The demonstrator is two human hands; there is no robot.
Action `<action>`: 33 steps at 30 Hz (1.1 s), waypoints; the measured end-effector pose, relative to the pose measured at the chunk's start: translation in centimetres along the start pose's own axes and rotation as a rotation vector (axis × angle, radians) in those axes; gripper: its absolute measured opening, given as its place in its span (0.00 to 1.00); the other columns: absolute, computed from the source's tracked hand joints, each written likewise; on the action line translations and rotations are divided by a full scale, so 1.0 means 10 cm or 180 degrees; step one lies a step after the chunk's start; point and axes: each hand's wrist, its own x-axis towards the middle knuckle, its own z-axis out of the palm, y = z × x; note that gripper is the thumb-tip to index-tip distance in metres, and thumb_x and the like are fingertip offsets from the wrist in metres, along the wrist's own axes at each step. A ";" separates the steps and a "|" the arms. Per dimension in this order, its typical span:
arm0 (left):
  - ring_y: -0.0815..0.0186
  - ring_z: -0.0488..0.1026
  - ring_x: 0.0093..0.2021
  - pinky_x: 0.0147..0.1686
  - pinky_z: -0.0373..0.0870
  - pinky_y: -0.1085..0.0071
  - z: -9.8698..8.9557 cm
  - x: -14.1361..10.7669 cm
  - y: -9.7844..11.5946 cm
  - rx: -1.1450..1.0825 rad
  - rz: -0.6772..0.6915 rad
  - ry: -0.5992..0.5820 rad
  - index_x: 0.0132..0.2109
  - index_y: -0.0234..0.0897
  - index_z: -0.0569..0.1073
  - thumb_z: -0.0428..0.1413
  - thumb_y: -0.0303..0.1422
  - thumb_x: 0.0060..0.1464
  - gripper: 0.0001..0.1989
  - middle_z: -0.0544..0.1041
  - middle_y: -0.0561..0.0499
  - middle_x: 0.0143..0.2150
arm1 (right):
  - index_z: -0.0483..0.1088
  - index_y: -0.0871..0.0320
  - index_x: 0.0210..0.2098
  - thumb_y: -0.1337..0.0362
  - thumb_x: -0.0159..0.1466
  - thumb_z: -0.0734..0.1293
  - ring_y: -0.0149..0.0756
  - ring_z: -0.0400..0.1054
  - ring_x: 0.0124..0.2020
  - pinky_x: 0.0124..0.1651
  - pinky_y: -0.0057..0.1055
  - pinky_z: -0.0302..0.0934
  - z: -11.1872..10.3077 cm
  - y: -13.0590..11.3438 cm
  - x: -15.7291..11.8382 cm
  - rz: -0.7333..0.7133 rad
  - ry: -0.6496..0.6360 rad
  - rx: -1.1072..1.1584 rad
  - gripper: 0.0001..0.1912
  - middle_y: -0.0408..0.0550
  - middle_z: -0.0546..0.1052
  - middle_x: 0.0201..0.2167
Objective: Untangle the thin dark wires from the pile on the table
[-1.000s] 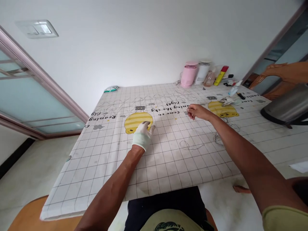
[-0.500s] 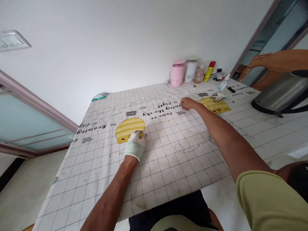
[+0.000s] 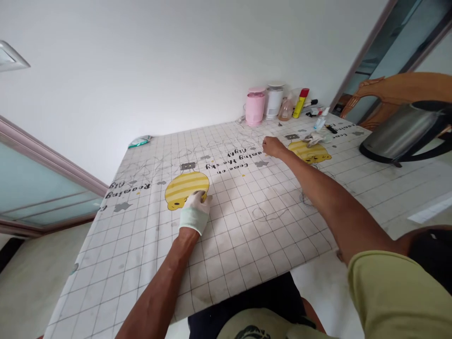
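My left hand (image 3: 195, 208), in a white glove with a pale green cuff, rests on the patterned tablecloth (image 3: 226, 245) over a printed yellow striped balloon. Its fingers are curled down and close together; whatever is under them is hidden. Farther back to the right, my bare right hand (image 3: 272, 146) is closed in a fist just above the cloth, beside the printed letters. Anything inside that fist is too small or hidden to make out. Thin grey thread (image 3: 263, 215) lies in loose loops on the cloth between my hands, and more loops (image 3: 306, 199) lie by my right forearm.
By the wall stand a pink canister (image 3: 254, 107), a white one (image 3: 274, 101), a pinkish bottle (image 3: 286, 110) and a yellow-red can (image 3: 301, 103). A crumpled glove (image 3: 317, 138), a small spray bottle (image 3: 321, 120) and a steel kettle (image 3: 397, 132) are at right. A green-white packet (image 3: 140, 141) sits at the far left corner.
The view has shifted slightly, so the table and its objects appear a little farther left. My right hand has risen slightly relative to the print; my left hand stays on the balloon print.
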 end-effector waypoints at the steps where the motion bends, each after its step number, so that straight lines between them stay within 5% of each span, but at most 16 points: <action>1: 0.52 0.76 0.59 0.63 0.69 0.60 0.01 -0.01 0.00 0.0024 0.0062 0.0029 0.54 0.39 0.80 0.55 0.40 0.63 0.17 0.81 0.42 0.56 | 0.73 0.65 0.45 0.67 0.72 0.65 0.41 0.72 0.39 0.40 0.33 0.61 0.01 -0.01 -0.12 -0.0013 0.0044 -0.0083 0.07 0.62 0.80 0.40; 3: 0.52 0.76 0.59 0.63 0.69 0.61 0.03 -0.03 0.00 0.0035 0.0191 0.0090 0.55 0.38 0.80 0.55 0.39 0.63 0.18 0.81 0.42 0.56 | 0.74 0.61 0.43 0.66 0.71 0.65 0.38 0.71 0.34 0.37 0.32 0.59 0.05 -0.04 -0.44 -0.0162 -0.0056 -0.0145 0.06 0.55 0.80 0.37; 7: 0.52 0.75 0.60 0.62 0.69 0.63 0.06 -0.07 0.05 0.0015 0.0202 -0.0028 0.55 0.37 0.80 0.54 0.40 0.64 0.19 0.81 0.42 0.57 | 0.75 0.55 0.39 0.66 0.67 0.68 0.36 0.69 0.32 0.35 0.31 0.57 0.20 -0.17 -1.22 -0.1392 -0.0966 -0.0485 0.03 0.47 0.80 0.35; 10: 0.53 0.74 0.60 0.63 0.68 0.63 0.04 -0.10 0.12 0.0002 0.0190 -0.0123 0.57 0.36 0.80 0.53 0.40 0.64 0.20 0.80 0.43 0.58 | 0.72 0.55 0.42 0.66 0.66 0.67 0.38 0.70 0.37 0.35 0.31 0.57 0.36 -0.30 -1.68 -0.1815 -0.1590 -0.0746 0.05 0.50 0.78 0.43; 12: 0.53 0.74 0.60 0.63 0.67 0.64 0.02 -0.12 0.15 -0.0017 0.0183 -0.0164 0.57 0.35 0.80 0.52 0.40 0.65 0.21 0.80 0.43 0.58 | 0.70 0.57 0.42 0.68 0.66 0.66 0.39 0.69 0.38 0.35 0.32 0.55 0.46 -0.38 -1.83 -0.1889 -0.1564 -0.1077 0.05 0.54 0.75 0.46; 22: 0.52 0.75 0.59 0.60 0.69 0.62 0.00 -0.07 0.09 -0.0019 0.0101 -0.0101 0.57 0.35 0.79 0.53 0.39 0.65 0.20 0.80 0.41 0.58 | 0.64 0.57 0.32 0.71 0.64 0.64 0.37 0.65 0.32 0.33 0.33 0.51 0.65 -0.43 -1.83 -0.2064 -0.1294 -0.1252 0.05 0.51 0.75 0.36; 26: 0.57 0.77 0.54 0.60 0.70 0.64 -0.05 -0.15 0.19 -0.0324 0.0274 -0.0156 0.57 0.37 0.79 0.56 0.35 0.64 0.17 0.80 0.43 0.57 | 0.68 0.56 0.35 0.68 0.63 0.66 0.34 0.70 0.29 0.32 0.30 0.57 0.64 -0.41 -1.78 -0.1290 -0.1264 0.0078 0.02 0.44 0.77 0.30; 33: 0.70 0.78 0.39 0.46 0.77 0.71 -0.09 -0.40 0.41 -0.1316 0.1270 -0.0541 0.61 0.39 0.76 0.55 0.24 0.60 0.23 0.76 0.45 0.63 | 0.71 0.59 0.36 0.62 0.61 0.73 0.30 0.70 0.24 0.29 0.29 0.64 0.76 -0.62 -1.67 -0.0617 -0.2217 0.2221 0.09 0.44 0.77 0.28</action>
